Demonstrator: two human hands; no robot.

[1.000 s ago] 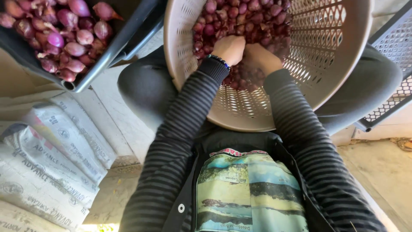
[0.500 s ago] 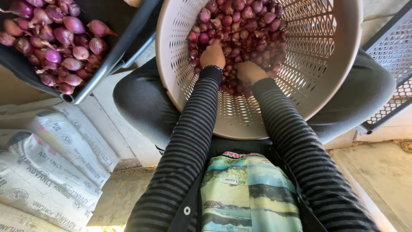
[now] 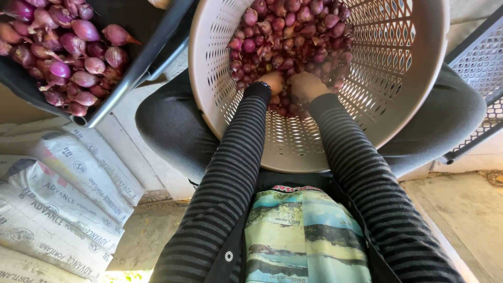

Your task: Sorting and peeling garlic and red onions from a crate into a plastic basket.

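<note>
A beige perforated plastic basket rests tilted on my lap, holding a pile of red shallots. Both my hands reach into it from striped sleeves. My left hand, with a dark band at the wrist, and my right hand sit side by side at the near edge of the pile. Their fingers are buried among the shallots, so what they grip is hidden.
A dark tray heaped with more shallots stands at the upper left, close to the basket. Grey-white sacks lie stacked at the lower left. A metal mesh rack is at the right, over a concrete floor.
Both hands have pushed deeper into the shallot pile, with less of them showing. The view has shifted, so the basket and tray sit lower in the frame.
</note>
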